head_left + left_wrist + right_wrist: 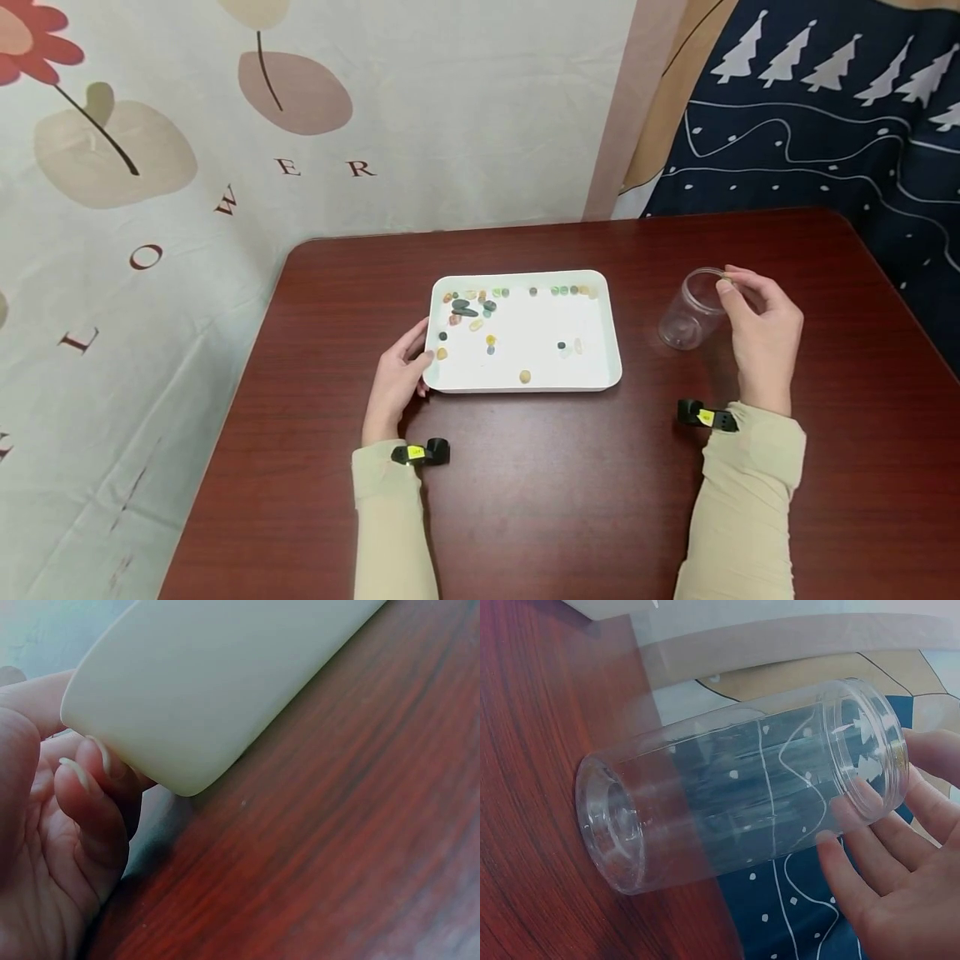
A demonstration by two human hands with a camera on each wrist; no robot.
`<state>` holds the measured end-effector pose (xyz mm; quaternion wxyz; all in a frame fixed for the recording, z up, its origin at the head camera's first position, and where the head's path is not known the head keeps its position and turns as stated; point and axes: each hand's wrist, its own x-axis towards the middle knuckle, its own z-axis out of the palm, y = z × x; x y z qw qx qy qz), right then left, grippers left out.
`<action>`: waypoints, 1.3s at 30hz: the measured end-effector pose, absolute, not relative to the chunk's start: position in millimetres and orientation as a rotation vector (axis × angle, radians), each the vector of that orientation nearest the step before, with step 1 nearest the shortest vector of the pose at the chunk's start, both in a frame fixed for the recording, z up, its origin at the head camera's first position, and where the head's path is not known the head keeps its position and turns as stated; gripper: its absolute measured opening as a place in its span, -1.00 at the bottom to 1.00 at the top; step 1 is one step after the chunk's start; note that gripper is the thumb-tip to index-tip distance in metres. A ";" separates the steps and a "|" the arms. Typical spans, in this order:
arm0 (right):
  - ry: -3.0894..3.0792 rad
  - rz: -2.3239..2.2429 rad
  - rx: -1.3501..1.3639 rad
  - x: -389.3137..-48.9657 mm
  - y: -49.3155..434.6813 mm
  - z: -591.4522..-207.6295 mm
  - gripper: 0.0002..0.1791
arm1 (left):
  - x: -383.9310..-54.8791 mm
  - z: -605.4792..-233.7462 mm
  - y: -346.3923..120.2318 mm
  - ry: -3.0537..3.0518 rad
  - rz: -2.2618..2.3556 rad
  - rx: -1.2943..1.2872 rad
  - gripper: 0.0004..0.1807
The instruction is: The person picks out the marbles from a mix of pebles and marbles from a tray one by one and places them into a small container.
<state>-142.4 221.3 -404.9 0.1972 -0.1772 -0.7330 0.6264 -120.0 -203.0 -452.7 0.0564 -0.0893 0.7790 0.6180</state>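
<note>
On the table lies a white tray (pixel 517 337) with several small coloured pebbles (pixel 491 340) scattered over it. My left hand (pixel 397 371) holds its left edge, thumb at the rim; in the left wrist view the fingers (pixel 79 787) curl beside and under the tray's corner (pixel 187 712). To the right stands a clear jar (pixel 727 802), lidless, nothing visible inside. My right hand (pixel 765 329) is at the jar's mouth, thumb and index finger pinching a tiny yellowish pebble (pixel 901 759) by the rim. The other fingers (pixel 847 877) lie along the jar's outside.
The dark red wooden table (pixel 555 500) ends at a back edge behind the tray and jar. Beyond it hang a pale printed cloth (pixel 465 125) and a navy cloth with white trees (pixel 795 158). Dark pebbles (pixel 465 310) cluster at the tray's upper left.
</note>
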 end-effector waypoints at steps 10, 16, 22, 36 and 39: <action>-2.082 1.742 -0.504 -142.7 222.8 -408.7 -0.66 | -120.8 -454.2 -202.9 2.362 1.868 -0.281 -0.43; -2.108 1.758 -0.509 -143.1 222.9 -410.9 -0.67 | -120.6 -454.3 -203.6 2.366 1.862 -0.285 -0.44; -2.136 1.744 -0.501 -144.4 223.3 -413.0 -0.67 | -121.1 -454.2 -203.3 2.359 1.870 -0.292 -0.43; -2.192 1.709 -0.505 -143.8 223.4 -412.4 -0.66 | -120.9 -454.5 -203.6 2.368 1.866 -0.295 -0.44; -2.188 1.715 -0.505 -143.5 223.5 -412.3 -0.66 | -120.8 -454.8 -203.6 2.373 1.869 -0.288 -0.44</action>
